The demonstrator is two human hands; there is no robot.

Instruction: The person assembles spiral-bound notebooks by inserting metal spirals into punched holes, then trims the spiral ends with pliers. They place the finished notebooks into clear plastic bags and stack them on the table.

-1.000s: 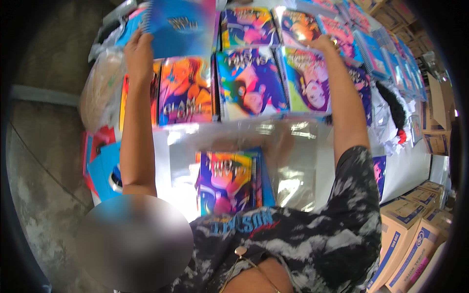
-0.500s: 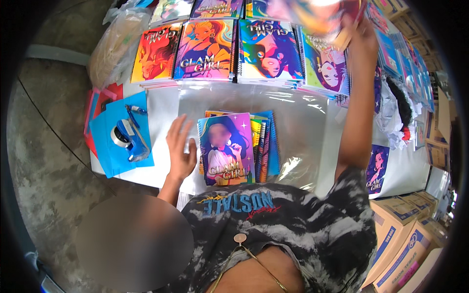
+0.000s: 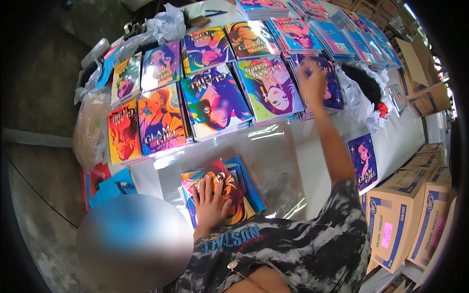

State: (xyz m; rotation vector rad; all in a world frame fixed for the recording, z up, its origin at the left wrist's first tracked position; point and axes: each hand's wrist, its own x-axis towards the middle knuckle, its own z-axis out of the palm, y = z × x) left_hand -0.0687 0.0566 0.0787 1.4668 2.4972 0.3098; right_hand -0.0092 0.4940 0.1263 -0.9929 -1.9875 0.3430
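My left hand (image 3: 209, 200) lies with its fingers spread on a small stack of spiral notebooks. The top notebook (image 3: 239, 207) has a red and orange illustrated cover, partly hidden by that hand, and a blue notebook (image 3: 253, 190) sticks out on the right of the stack. My right hand (image 3: 313, 84) is stretched forward over a dark purple notebook (image 3: 333, 93) at the right end of the front row. Its fingers are blurred, so whether they grip the cover is unclear. Beside it lies a green and pink notebook (image 3: 268, 88).
Rows of notebook piles (image 3: 215, 102) span the table beyond a clear plastic sheet (image 3: 278, 166). Crumpled white plastic (image 3: 359, 110) with something black sits at the right, near a loose purple cover (image 3: 362, 161). Cardboard boxes (image 3: 393, 219) stand at the lower right, blue folders (image 3: 110, 190) at the left.
My left hand has moved from beside the stack onto it. The red and orange notebook now tops the stack. My right hand no longer holds up a notebook. The view has shifted.
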